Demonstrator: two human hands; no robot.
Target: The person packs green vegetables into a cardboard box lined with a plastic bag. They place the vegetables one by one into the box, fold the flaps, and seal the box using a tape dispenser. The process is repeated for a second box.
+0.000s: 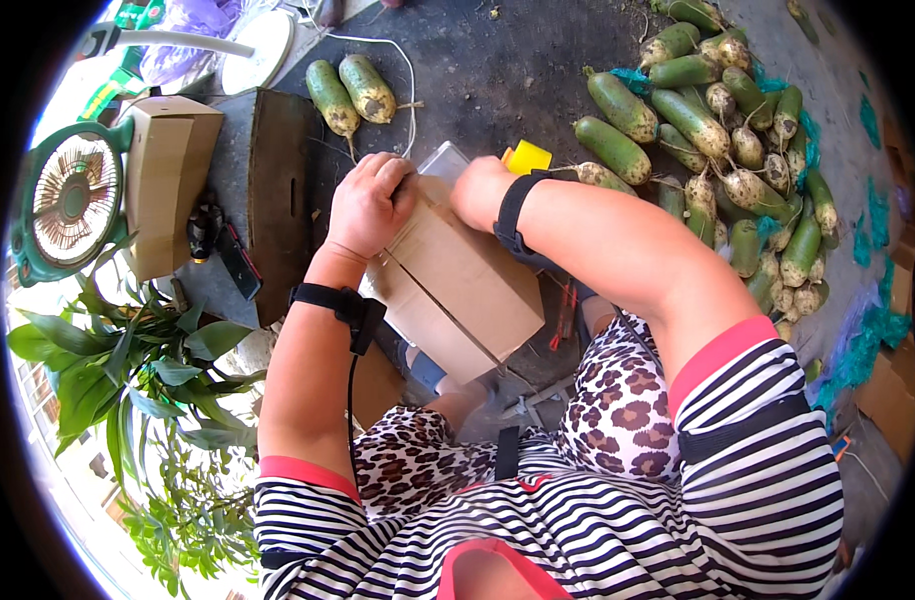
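Seated person, cardboard box point(458, 285) resting across the knees, its far end pointing away toward the dark floor point(498, 70).

Left hand point(370, 205): fingers curled shut over the far left corner of the box, gripping the edge. A black strap sits on that wrist with a cord running down the forearm.

Right hand point(481, 190): closed down on the far right end of the box, beside a clear plastic piece point(446, 160) that shows between the two hands. Whether the fingers hold the plastic or only the cardboard cannot be told; the fingertips are hidden. Black strap on this wrist too.

Judgement on the step in hand: both hands work the far end of the box. To do it well, the box should stay braced on the knees, the left hand pinning the corner while the right does the fine work, so that the flap seam does not tear.

Surroundings: yellow block point(527, 157) just beyond the right hand; two radishes point(350, 92) ahead; large radish pile point(728, 150) to the right; second box point(168, 180) and fan point(70, 200) at left; plant point(138, 380) at lower left.
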